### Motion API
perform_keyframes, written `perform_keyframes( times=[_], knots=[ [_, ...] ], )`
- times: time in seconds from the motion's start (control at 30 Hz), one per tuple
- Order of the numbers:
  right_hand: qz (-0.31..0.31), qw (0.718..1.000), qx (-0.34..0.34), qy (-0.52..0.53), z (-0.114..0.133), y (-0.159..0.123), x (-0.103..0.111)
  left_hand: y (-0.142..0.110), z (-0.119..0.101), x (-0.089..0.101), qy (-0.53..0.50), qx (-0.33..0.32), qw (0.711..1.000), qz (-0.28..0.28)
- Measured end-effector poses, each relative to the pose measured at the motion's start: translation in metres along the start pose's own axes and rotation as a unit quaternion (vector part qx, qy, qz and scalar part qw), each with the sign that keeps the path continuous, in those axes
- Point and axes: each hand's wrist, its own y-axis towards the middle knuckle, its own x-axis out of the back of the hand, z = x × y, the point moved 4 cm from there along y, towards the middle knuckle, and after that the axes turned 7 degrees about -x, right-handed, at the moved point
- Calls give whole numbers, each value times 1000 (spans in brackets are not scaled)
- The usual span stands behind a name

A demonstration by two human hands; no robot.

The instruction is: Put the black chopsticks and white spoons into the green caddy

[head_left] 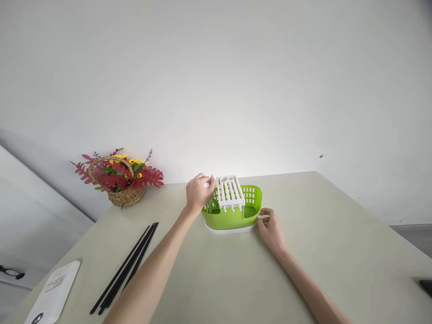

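A green plastic cutlery holder with a white slotted insert stands on a white base at the middle of the beige table. My left hand is closed over the holder's left rim, with something small and white pinched in its fingers. My right hand rests against the holder's lower right edge, its fingers curled on the white base. Several black chopsticks lie loose on the table to the left, well away from both hands.
A wicker basket of red and yellow artificial flowers stands at the table's back left corner. A white card lies at the front left edge. A dark object shows at the right edge. A plain wall stands behind.
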Motion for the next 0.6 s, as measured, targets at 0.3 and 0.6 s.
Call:
perform_keyframes(
  times=[0.3, 0.6],
  knots=[
    [-4, 1000, -3, -5, 1, 0, 1, 25, 7, 21, -14, 37, 999, -36],
    [-4, 1000, -1, -8, 0, 0, 1, 67, -5, 49, -36, 26, 996, -78]
  ],
)
